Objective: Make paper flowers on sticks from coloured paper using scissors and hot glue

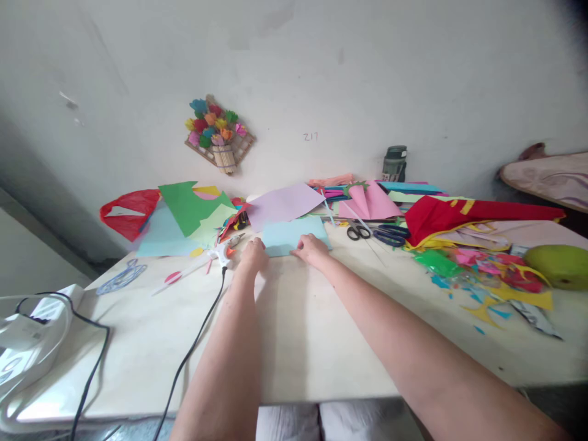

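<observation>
A light blue sheet of paper [294, 236] lies on the table in front of me. My right hand [312, 248] is closed, thumb and fingertips pinching the sheet's near edge toward its right side. At the near left corner, my left hand [254, 252] has its fingers curled on the paper; its fingertips are partly hidden. Just left of that hand rests a white glue gun [223, 252] with a black cord. Black scissors [358, 232] and dark blue scissors [390, 234] lie beyond my right hand.
Behind the sheet are lavender paper [285, 205], green paper [190, 208] and pink paper [367, 205]. A power strip [50, 331] with cables sits at the left. On the right are red cloth [441, 217], paper scraps [487, 306] and a green fruit [560, 266]. A bottle [394, 164] stands by the wall.
</observation>
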### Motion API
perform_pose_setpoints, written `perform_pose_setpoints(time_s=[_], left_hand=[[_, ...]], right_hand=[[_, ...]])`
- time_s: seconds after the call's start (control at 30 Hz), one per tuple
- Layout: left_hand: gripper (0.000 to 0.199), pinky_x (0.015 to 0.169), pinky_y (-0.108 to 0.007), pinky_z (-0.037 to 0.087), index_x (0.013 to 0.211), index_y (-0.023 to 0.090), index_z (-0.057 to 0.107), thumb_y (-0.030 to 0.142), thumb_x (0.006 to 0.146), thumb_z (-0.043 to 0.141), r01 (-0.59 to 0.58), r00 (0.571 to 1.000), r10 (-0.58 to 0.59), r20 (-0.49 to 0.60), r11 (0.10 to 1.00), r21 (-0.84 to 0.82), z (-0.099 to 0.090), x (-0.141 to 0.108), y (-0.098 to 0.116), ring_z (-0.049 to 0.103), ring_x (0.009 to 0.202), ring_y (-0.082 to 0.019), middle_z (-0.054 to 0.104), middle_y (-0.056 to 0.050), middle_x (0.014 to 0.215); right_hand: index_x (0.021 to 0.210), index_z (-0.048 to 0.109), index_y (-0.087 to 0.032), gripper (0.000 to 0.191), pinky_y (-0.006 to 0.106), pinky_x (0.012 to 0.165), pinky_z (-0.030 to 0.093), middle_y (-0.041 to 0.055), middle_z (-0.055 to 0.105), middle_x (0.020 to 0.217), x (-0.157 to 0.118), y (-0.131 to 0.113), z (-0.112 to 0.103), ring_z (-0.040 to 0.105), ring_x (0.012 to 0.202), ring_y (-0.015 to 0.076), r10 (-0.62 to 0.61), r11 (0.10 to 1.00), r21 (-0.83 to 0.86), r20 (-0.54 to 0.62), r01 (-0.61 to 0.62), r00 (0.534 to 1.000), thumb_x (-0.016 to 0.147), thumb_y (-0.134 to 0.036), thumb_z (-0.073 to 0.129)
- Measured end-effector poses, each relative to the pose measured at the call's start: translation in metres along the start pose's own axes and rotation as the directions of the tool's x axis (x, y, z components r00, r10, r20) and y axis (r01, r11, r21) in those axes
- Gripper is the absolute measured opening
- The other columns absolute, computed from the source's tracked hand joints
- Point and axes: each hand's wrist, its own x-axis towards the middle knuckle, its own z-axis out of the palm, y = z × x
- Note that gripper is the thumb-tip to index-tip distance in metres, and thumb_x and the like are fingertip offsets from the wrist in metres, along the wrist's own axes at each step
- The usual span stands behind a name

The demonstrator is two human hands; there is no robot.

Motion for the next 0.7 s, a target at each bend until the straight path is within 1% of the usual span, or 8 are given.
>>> perform_pose_setpoints(time_s=[0.1,0.17,0.27,0.33,0.4,0.5,0.6,0.7], left_hand=[[0.030,0.070,-0.025,0.040,0.097,0.013,0.051,0.011,0.068,0.046,0.009,1.000,-0.009,0.016,1.000,-0.002,-0.002,0.000,0.001,0.055,0.092,-0.021,0.057,-0.013,0.102],[0.028,0.073,-0.026,0.039,0.098,0.013,0.050,0.022,0.072,0.046,0.018,1.000,-0.017,0.007,1.000,-0.016,-0.002,-0.001,0.004,0.054,0.095,-0.021,0.057,-0.014,0.103],[0.049,0.077,-0.029,0.038,0.102,0.012,0.047,0.049,0.070,0.046,0.028,0.999,-0.029,-0.027,0.999,-0.020,0.002,-0.004,0.010,0.051,0.100,-0.024,0.053,-0.016,0.108],[0.065,0.080,-0.031,0.037,0.106,0.010,0.044,0.060,0.065,0.046,0.044,0.997,-0.044,-0.057,0.999,-0.001,0.006,-0.005,0.015,0.049,0.104,-0.026,0.050,-0.019,0.111],[0.074,0.083,-0.032,0.036,0.109,0.008,0.041,0.065,0.062,0.046,0.070,0.994,-0.067,-0.089,0.997,0.027,0.010,-0.007,0.019,0.047,0.105,-0.027,0.049,-0.020,0.112],[0.078,0.085,-0.032,0.035,0.112,0.007,0.040,0.066,0.060,0.046,0.078,0.991,-0.071,-0.115,0.996,0.054,0.013,-0.008,0.021,0.046,0.107,-0.027,0.048,-0.020,0.113],[0.077,0.085,-0.033,0.035,0.113,0.008,0.040,0.064,0.061,0.047,0.078,0.992,-0.071,-0.101,0.995,0.066,0.013,-0.009,0.022,0.045,0.108,-0.028,0.047,-0.019,0.116],[0.071,0.085,-0.037,0.035,0.113,0.010,0.042,0.061,0.063,0.048,0.121,0.990,-0.116,-0.075,0.990,0.075,0.010,-0.010,0.025,0.045,0.108,-0.029,0.048,-0.019,0.116]], right_hand=[[0.079,0.060,-0.022,0.026,0.024,0.061,0.039,0.0040,0.056,0.096,0.001,0.000,0.001,0.056,0.077,0.0156,-0.003,1.000,0.001,-0.010,0.003,1.000,0.065,-0.044,0.059],[0.079,0.060,-0.022,0.027,0.024,0.062,0.039,0.0039,0.056,0.096,0.001,0.001,0.001,0.056,0.077,0.0159,-0.004,1.000,0.002,-0.014,0.004,1.000,0.064,-0.045,0.059],[0.080,0.061,-0.022,0.026,0.025,0.062,0.040,0.0042,0.056,0.096,0.001,0.001,0.002,0.056,0.079,0.0164,-0.005,1.000,-0.002,-0.019,0.005,1.000,0.065,-0.043,0.059],[0.080,0.061,-0.022,0.024,0.024,0.063,0.040,0.0046,0.056,0.096,0.001,0.001,0.002,0.056,0.080,0.0165,-0.012,1.000,-0.006,-0.024,0.012,1.000,0.066,-0.042,0.058],[0.081,0.061,-0.022,0.024,0.025,0.063,0.040,0.0049,0.056,0.096,0.001,0.001,0.002,0.056,0.080,0.0165,-0.020,1.000,-0.009,-0.030,0.019,0.999,0.068,-0.042,0.057],[0.081,0.061,-0.022,0.023,0.025,0.063,0.040,0.0050,0.056,0.096,0.001,0.002,0.002,0.056,0.080,0.0165,-0.024,1.000,-0.010,-0.028,0.024,0.999,0.068,-0.041,0.057],[0.080,0.061,-0.022,0.022,0.025,0.063,0.040,0.0049,0.056,0.096,0.001,0.002,0.002,0.057,0.079,0.0164,-0.024,1.000,-0.009,-0.020,0.024,1.000,0.067,-0.040,0.058],[0.080,0.061,-0.022,0.022,0.025,0.063,0.040,0.0049,0.056,0.096,0.000,0.002,0.001,0.056,0.079,0.0166,-0.024,1.000,-0.001,-0.017,0.024,1.000,0.067,-0.040,0.058]])
